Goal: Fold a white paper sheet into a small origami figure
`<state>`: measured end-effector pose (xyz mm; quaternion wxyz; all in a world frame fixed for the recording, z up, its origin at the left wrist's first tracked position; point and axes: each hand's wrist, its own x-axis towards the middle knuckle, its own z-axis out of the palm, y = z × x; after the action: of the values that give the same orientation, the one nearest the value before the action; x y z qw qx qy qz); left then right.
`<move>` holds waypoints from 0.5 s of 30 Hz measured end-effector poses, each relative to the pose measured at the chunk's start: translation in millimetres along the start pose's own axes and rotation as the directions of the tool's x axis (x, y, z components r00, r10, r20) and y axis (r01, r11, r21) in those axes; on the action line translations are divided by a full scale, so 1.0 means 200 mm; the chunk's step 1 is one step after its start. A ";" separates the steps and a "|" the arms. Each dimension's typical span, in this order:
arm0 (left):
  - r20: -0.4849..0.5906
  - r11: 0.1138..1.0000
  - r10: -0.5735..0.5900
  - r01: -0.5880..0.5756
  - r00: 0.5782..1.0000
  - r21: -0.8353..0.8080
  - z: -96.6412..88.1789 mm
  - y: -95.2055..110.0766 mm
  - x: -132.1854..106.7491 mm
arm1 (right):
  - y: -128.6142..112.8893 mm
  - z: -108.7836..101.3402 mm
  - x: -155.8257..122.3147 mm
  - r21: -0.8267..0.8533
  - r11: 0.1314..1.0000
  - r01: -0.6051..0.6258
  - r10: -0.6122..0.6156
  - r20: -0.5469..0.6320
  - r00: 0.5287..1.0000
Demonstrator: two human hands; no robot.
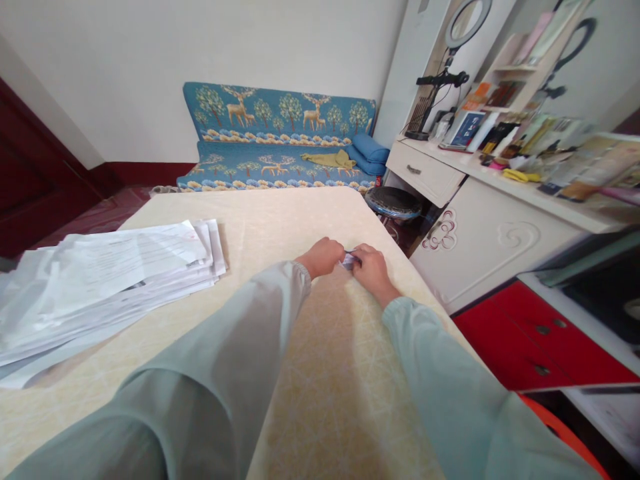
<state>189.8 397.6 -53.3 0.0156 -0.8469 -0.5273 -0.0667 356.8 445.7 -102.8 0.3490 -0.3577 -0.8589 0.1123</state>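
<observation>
My left hand (320, 257) and my right hand (373, 273) meet near the middle of a cream patterned tablecloth (300, 220). Pinched between their fingertips is a small folded piece of paper (350, 261), white with a bluish tint, mostly hidden by my fingers. A loose stack of printed paper sheets (110, 287) lies to the left of my left hand, apart from it. Pale green sleeves cover both my forearms.
Beyond the table are a blue deer-patterned floor sofa (275, 137) and a round dark stool (393, 203). To the right stand a cream dresser (480, 227) crowded with books and small items, and a red drawer unit (530, 340). A dark red door (35, 173) stands at the left.
</observation>
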 end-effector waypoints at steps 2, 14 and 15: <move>-0.001 1.000 0.009 -0.009 1.000 -0.020 0.00 -0.01 0.01 | -0.01 0.00 0.00 0.014 1.000 -0.005 0.005 -0.009 1.000; -0.358 0.949 -0.209 0.101 0.910 -0.298 0.11 0.02 -0.22 | 0.00 -0.04 -0.03 0.173 0.936 -0.306 0.343 -0.267 0.900; -0.376 0.931 -0.247 0.111 0.893 -0.348 0.12 0.02 -0.23 | 0.01 -0.03 -0.03 0.183 0.928 -0.326 0.366 -0.269 0.891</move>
<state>175.6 358.0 -82.9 -0.0161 -0.7518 -0.5711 -0.3293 364.8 442.9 -101.2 0.4719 -0.4940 -0.7092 0.1742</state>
